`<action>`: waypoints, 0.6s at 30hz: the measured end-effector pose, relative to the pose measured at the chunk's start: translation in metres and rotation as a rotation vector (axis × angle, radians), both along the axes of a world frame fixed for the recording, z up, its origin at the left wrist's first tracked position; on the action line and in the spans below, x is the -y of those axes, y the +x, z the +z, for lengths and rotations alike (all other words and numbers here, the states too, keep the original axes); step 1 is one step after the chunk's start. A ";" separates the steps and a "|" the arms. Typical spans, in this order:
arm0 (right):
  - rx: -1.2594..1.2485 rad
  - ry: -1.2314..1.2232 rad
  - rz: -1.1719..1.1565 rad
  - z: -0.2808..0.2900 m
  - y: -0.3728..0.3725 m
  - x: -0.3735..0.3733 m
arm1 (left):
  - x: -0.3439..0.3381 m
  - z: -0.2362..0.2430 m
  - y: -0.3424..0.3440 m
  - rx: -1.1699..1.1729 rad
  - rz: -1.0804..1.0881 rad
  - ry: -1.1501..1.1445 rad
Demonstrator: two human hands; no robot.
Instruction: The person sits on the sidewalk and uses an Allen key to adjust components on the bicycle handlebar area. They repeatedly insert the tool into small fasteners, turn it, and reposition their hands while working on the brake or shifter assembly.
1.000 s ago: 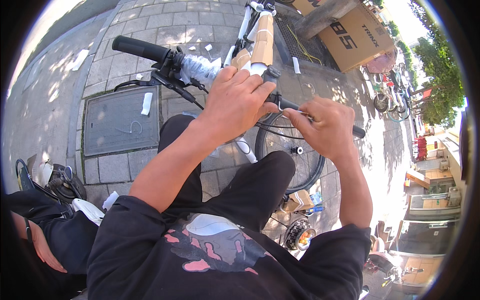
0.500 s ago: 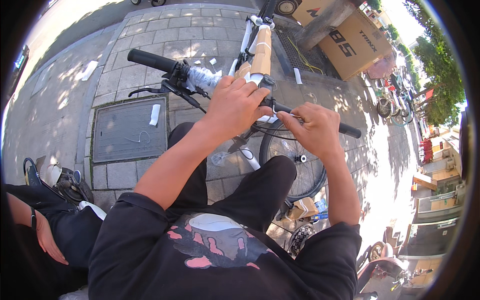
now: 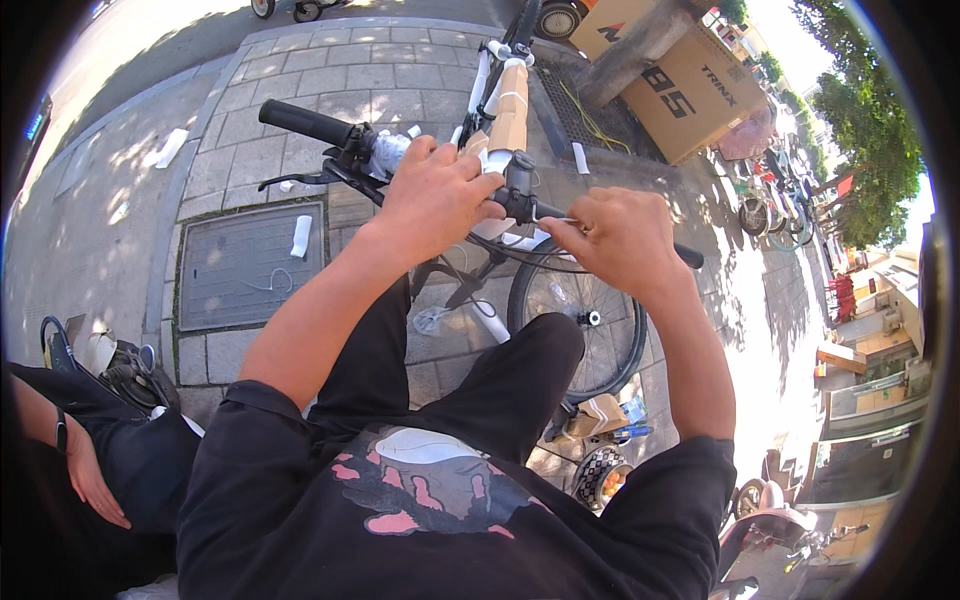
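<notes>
A bicycle handlebar (image 3: 310, 122) crosses in front of me, with a black grip and brake lever at its left end. My left hand (image 3: 440, 195) is closed around the bar just left of the black stem (image 3: 519, 180). Between the thumb and fingers of my right hand (image 3: 622, 238) is a thin silver hex key (image 3: 556, 219), its bent end at the stem's front clamp. The right part of the bar runs behind that hand. Below hang black cables and a spoked front wheel (image 3: 612, 345). Cardboard wraps the frame tube (image 3: 511, 100) beyond the stem.
A large cardboard box (image 3: 690, 95) leans by a tree trunk (image 3: 640, 50). White foam pieces (image 3: 301, 237) lie on the paving and a metal cover (image 3: 235, 285). Another person's hand (image 3: 97, 490) rests at lower left. A small carton (image 3: 597, 415) sits by the wheel.
My right hand has turned over and risen slightly, the hex key now lying flatter across to the stem. My left hand has shifted a little left, uncovering more of the stem.
</notes>
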State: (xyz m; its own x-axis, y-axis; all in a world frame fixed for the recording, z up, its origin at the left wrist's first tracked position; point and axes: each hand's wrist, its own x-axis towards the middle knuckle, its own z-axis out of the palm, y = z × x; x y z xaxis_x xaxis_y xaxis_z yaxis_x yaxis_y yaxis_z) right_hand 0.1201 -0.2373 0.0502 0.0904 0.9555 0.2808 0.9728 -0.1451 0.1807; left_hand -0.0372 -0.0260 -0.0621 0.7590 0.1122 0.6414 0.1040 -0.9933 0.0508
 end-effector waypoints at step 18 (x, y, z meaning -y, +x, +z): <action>0.364 -0.694 -0.166 0.057 -0.051 -0.069 | -0.001 -0.007 0.003 0.020 -0.021 -0.066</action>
